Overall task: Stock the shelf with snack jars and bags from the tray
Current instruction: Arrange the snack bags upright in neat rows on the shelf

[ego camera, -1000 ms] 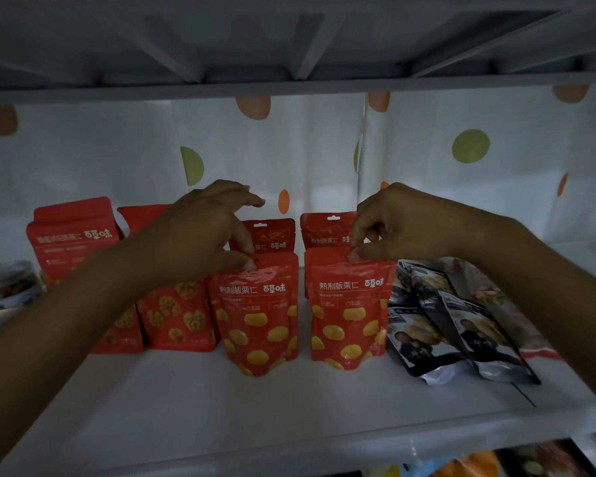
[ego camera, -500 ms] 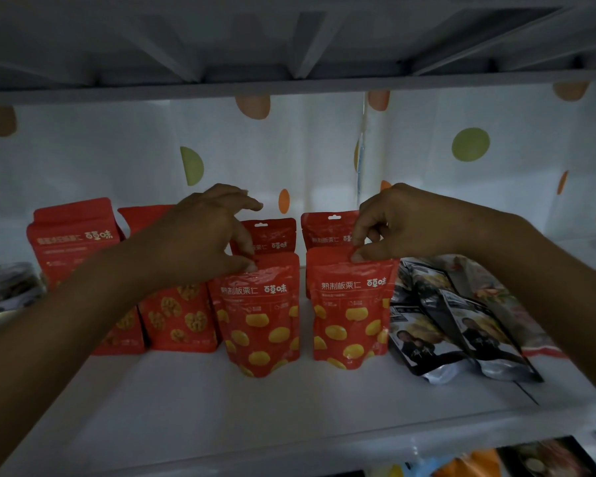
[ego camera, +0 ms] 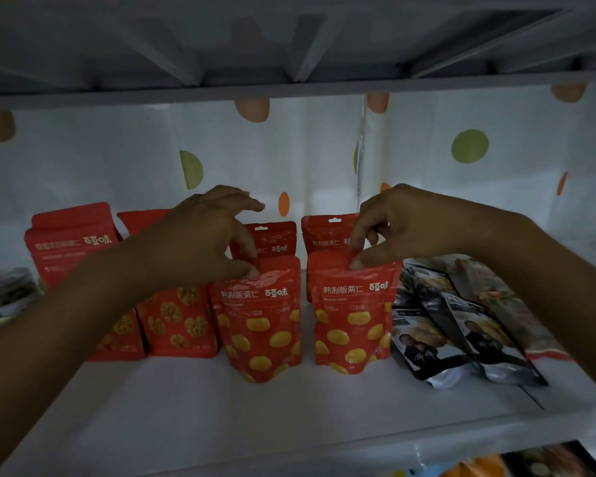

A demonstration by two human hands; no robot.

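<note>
In the head view we look onto a flat white shelf [ego camera: 221, 411] in dim light, with a white curtain dotted green and orange [ego camera: 461, 187] hanging behind it.

Near the middle stand two glossy red stand-up bags printed with yellow chestnuts. We call them the left red chestnut pouch [ego camera: 262, 328] and the right red chestnut pouch [ego camera: 353, 321]. They are upright, side by side, with a narrow gap between them.

The left hand [ego camera: 200, 246] has its grip closed on the top edge of the left red chestnut pouch, thumb on the front. The right hand [ego camera: 403, 228] pinches the top edge of the right red chestnut pouch between thumb and forefinger.

Just behind each stands another red pouch of the same kind [ego camera: 272, 239].

Left of these we see red pouches printed with walnut kernels [ego camera: 179, 321], and at the far left edge a clear plastic jar [ego camera: 4, 294].

To the right, black and silver snack bags [ego camera: 461, 335] lean back, overlapping one another.
</note>
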